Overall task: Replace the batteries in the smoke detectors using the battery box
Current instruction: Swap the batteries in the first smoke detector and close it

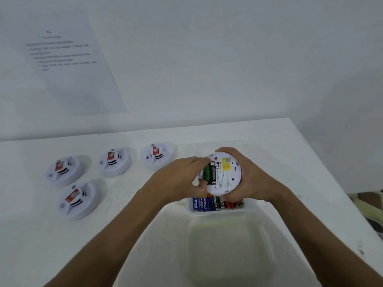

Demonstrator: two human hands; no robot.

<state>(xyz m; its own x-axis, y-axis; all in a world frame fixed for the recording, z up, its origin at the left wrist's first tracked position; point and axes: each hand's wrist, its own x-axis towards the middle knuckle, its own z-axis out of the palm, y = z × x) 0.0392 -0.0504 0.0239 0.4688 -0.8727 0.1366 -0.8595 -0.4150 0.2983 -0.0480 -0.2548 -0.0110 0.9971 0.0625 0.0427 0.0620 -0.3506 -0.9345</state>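
Observation:
My right hand (246, 179) grips a white round smoke detector (226, 172), turned back side up, above the battery box. A yellow label and an open battery bay with a green battery (206, 172) show on its back. My left hand (182, 179) has its fingertips pinched on the green battery at the bay's left edge. Under the detector, the clear battery box (219, 210) holds several blue, black and red batteries (215, 204) lying side by side. Much of the box is hidden by my hands.
Several more white smoke detectors lie face up on the white table at left, such as one (156, 155) at the back and one (77, 200) nearer me. A translucent greenish lid (228, 247) lies in front of the box. A printed sheet (62, 54) hangs on the wall.

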